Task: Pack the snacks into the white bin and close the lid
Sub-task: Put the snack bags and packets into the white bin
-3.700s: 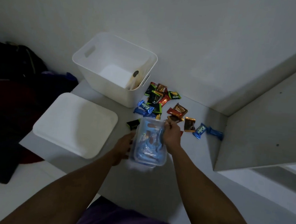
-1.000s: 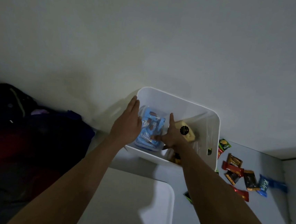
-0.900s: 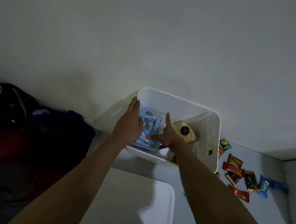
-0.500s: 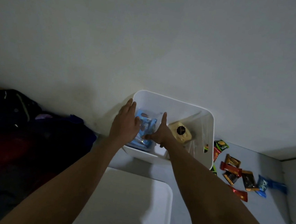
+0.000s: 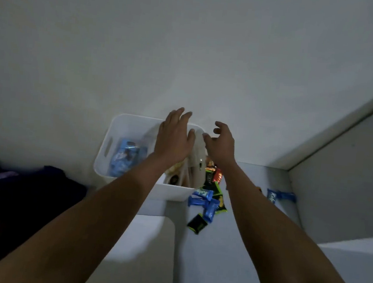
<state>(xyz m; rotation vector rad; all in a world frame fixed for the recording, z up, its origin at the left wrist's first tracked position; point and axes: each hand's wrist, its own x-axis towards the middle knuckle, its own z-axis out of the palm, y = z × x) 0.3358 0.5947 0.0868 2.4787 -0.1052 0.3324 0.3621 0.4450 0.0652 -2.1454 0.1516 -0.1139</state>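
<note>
The white bin [image 5: 105, 156] stands open on a pale table [image 5: 234, 248] against a bare wall [image 5: 189, 50]. A blue packet [image 5: 126, 156] lies inside along its 9 o'clock wall, and a clear bag [image 5: 198, 163] of snacks stands against its 3 o'clock wall.

The person's left hand [image 5: 173, 140] hovers palm down over the bin's 2 o'clock corner. Its fingers [image 5: 179, 115] are straight and close together, reaching past the far rim, and grip nothing. The thumb lies beside the top of the clear bag; in the dim light it cannot be told whether the two touch.

The right hand [image 5: 220, 144] hangs just beyond the bin's 3 o'clock rim, its fingers [image 5: 219, 126] spread and loosely curled around nothing, their tips near the bag's upper edge.

Loose snacks [image 5: 207, 200] in blue, green, orange and black wrappers lie heaped on the table at the bin's 4 o'clock corner, some touching its wall. The right forearm covers part of the heap. One blue wrapper [image 5: 281, 195] lies well apart at 3 o'clock.

The lid [image 5: 144, 258] rests flat at 6 o'clock, apart from the bin and cut off by the frame's lower edge. Dark clothes [image 5: 21, 194] are piled at 8 o'clock, too dim to make out.
</note>
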